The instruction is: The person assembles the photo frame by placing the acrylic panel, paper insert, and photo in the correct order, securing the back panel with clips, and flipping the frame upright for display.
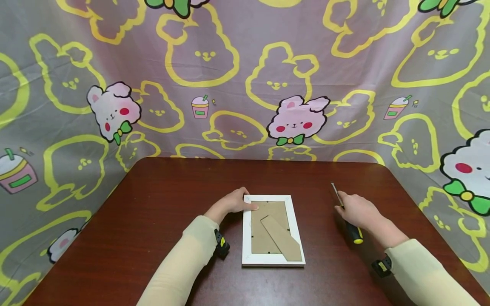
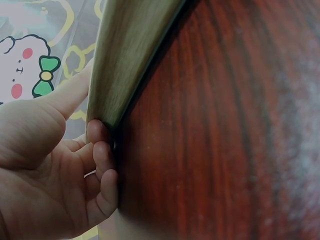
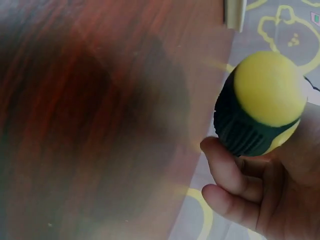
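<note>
A white picture frame [image 1: 247, 242] lies face down on the table, showing its brown backing board [image 1: 262, 238] and a slanted easel stand [image 1: 281, 240]. My left hand [image 1: 235, 202] grips its upper left edge, thumb over the border. In the left wrist view, curled fingertips [image 2: 103, 157] meet the lower side of the frame [image 2: 125, 55]. To the right of the frame, my right hand [image 1: 360, 210] holds a screwdriver [image 1: 353, 233] by its black and yellow handle, the flat blade pointing away. From the right wrist, the rounded yellow handle end [image 3: 270, 90] shows close up, fingers around the handle.
The dark red-brown wooden table [image 1: 160, 238] has rounded far corners. A cartoon-printed curtain [image 1: 237, 85] hangs behind it and along both sides. Each wrist carries a small black camera, on the left [image 1: 222, 244] and the right [image 1: 382, 267].
</note>
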{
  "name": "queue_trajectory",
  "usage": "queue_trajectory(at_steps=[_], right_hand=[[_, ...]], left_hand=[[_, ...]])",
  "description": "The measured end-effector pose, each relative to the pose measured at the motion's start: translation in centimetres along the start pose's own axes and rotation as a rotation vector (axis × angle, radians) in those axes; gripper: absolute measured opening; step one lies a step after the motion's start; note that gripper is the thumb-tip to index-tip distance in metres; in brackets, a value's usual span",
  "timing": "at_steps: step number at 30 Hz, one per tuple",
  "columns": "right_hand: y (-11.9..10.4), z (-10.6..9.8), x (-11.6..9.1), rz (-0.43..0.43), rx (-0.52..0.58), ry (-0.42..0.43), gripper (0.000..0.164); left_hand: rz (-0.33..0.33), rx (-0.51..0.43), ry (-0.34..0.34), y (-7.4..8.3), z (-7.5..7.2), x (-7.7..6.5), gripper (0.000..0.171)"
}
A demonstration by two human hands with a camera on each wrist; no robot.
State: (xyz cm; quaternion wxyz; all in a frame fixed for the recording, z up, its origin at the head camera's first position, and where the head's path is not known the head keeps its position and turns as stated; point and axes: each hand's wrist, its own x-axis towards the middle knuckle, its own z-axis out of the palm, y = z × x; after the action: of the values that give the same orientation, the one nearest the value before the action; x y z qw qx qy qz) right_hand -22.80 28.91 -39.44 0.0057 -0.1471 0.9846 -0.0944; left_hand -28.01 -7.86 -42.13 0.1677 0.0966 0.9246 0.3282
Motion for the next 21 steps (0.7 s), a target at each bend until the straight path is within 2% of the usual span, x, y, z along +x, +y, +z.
queue_trajectory(at_steps=[8, 21], right_hand=[[0.7, 1.0, 0.4, 0.059, -0.024, -0.070, 0.040], [0.6, 1.7, 0.8, 0.092, -0.031, -0.108, 0.053]], left_hand=[[0.003, 0.000, -0.006, 0.0, -0.1, 0.0, 0.048], [0.009, 0.000, 0.003, -0.2, -0.1, -0.1, 0.048]])
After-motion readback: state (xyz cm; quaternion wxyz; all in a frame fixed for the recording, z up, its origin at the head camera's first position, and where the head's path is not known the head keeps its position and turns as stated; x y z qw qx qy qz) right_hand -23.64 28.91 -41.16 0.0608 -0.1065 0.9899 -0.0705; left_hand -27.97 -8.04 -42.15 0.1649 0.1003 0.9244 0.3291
